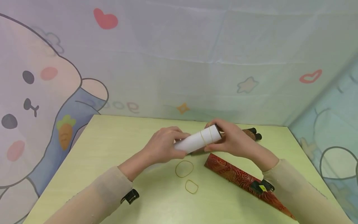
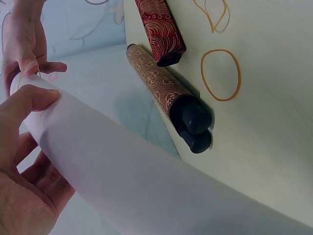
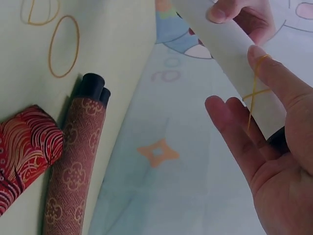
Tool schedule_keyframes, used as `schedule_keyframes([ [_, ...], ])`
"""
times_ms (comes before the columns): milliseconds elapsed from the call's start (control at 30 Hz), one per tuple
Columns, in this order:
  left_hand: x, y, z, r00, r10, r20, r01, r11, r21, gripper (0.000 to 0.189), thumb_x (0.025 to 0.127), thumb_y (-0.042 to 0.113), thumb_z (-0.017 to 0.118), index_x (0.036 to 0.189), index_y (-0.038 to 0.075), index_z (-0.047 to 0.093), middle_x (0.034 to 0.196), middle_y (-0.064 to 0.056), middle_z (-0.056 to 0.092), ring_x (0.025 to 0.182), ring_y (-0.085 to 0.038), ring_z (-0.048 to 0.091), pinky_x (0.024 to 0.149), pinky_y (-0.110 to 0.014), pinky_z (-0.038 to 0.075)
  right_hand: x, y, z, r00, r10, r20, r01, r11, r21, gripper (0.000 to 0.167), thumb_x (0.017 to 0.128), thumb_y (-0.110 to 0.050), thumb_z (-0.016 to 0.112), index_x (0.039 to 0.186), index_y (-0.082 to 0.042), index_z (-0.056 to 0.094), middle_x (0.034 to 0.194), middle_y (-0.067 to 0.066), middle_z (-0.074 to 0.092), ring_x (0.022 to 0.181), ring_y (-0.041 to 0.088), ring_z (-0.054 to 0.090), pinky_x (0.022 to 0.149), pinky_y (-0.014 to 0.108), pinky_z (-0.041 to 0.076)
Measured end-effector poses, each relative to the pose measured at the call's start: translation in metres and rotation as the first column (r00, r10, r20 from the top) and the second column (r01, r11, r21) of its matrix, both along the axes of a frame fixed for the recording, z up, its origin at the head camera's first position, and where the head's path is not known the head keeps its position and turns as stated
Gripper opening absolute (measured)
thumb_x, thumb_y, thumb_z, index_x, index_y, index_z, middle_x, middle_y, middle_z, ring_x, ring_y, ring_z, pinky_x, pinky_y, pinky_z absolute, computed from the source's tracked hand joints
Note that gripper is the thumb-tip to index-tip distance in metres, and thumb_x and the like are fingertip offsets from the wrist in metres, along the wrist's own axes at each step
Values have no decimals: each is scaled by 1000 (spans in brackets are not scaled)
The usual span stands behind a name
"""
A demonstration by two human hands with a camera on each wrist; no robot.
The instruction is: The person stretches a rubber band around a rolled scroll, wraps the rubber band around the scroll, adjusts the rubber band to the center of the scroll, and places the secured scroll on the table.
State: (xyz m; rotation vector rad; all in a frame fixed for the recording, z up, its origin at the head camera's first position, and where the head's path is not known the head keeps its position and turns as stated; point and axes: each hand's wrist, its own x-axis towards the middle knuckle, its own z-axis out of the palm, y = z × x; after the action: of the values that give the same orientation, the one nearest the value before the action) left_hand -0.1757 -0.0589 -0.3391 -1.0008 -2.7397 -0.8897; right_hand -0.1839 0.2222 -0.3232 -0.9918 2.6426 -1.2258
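Note:
A rolled white scroll (image 1: 193,143) with a dark end is held up above the table, tilted with its right end higher. My left hand (image 1: 165,144) grips it toward its left part, thumb on the near side and fingers behind. At the right end, my right hand (image 1: 235,140) pinches a yellow rubber band (image 3: 253,93) looped around the roll, thumb on one side and fingers on the other. The band's strands cross on the white surface in the right wrist view.
Two loose rubber bands, a larger one (image 1: 184,161) and a smaller one (image 1: 185,186), lie on the table (image 1: 112,133). A red patterned box (image 1: 232,172) lies slantwise under the right forearm. Behind the right hand is a brown patterned scroll (image 2: 156,78) with black knobs. A printed curtain (image 1: 167,62) hangs behind.

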Motion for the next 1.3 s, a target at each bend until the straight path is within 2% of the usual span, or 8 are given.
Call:
schedule_keyframes([
  [133,-1,0,1,1000,-6,3,6,1000,13,46,80,18,88,125,23,82,109,1,76,90,-15,68,77,-34,55,0,0,0,999,-13,43,16,998,-68,53,84,-4,91,124,-7,57,116,12,64,99,29,67,79,34,64],
  [400,1,0,4,999,-19,27,18,1000,13,45,81,18,87,125,25,82,106,4,76,86,-10,66,76,-32,54,1,0,-3,1000,-16,1,16,996,-86,47,85,-8,91,124,-12,66,129,11,67,94,28,66,77,34,62],
  [600,2,1,6,999,-13,30,12,1000,23,46,79,17,86,125,24,82,104,4,75,85,-9,66,75,-31,54,1,6,-12,997,-30,66,43,977,-211,57,83,7,88,131,-2,60,137,18,59,106,28,65,83,35,64],
  [833,-1,2,5,1000,-18,23,16,998,54,46,80,18,87,126,23,81,105,2,76,86,-8,68,75,-30,55,6,11,-26,987,-57,151,107,929,-353,61,90,2,84,142,0,54,138,14,59,111,21,66,89,32,63],
  [933,-2,1,6,999,-6,40,3,997,73,46,81,17,86,127,22,81,107,1,77,88,-10,69,76,-31,56,9,11,-33,983,-30,182,112,879,-463,65,92,4,81,149,2,48,139,10,57,122,17,63,99,30,59],
  [1033,-3,0,6,998,8,67,-14,996,88,46,82,17,85,129,20,80,109,0,77,89,-10,71,76,-32,57,10,6,-40,978,11,208,115,805,-583,70,98,1,76,158,-1,41,144,6,52,132,15,58,104,27,55],
  [1167,-5,-2,6,997,8,75,-15,994,104,47,83,19,85,130,20,80,108,-1,78,88,-10,72,75,-31,56,8,-5,-45,967,47,249,158,658,-736,70,103,-14,74,163,-14,38,154,5,48,133,16,57,104,27,53],
  [1300,-7,-2,4,995,3,96,-16,991,137,47,83,21,85,130,22,80,106,0,78,86,-8,72,71,-30,56,4,-17,-45,965,88,248,173,498,-850,70,102,-23,76,161,-16,40,155,7,51,135,20,58,107,30,51],
])
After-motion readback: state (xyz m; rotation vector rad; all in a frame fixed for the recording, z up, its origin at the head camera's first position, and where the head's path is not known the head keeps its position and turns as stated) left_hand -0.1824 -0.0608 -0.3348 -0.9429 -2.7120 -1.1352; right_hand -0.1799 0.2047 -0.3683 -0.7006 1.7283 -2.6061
